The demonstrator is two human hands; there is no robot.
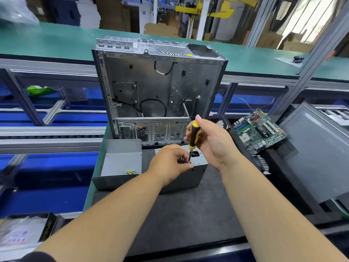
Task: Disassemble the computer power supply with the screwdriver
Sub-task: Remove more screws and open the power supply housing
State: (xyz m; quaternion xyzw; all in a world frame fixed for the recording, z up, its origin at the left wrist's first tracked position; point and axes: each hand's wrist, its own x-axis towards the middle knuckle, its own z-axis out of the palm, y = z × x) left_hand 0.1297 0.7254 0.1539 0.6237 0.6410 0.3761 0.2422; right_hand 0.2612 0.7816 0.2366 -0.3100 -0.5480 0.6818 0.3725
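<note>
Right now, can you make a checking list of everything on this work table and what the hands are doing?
Surface: dark grey mat on green bench.
Job's things: grey metal power supply box; yellow-and-black screwdriver, tip down at its top.
Clutter: open grey metal cover; green circuit board; empty silver computer case, standing.
Hands: left hand steadies the box; right hand grips the screwdriver.
Cables: black loops inside case.
Surroundings: conveyor frames, blue bins, cardboard boxes.
</note>
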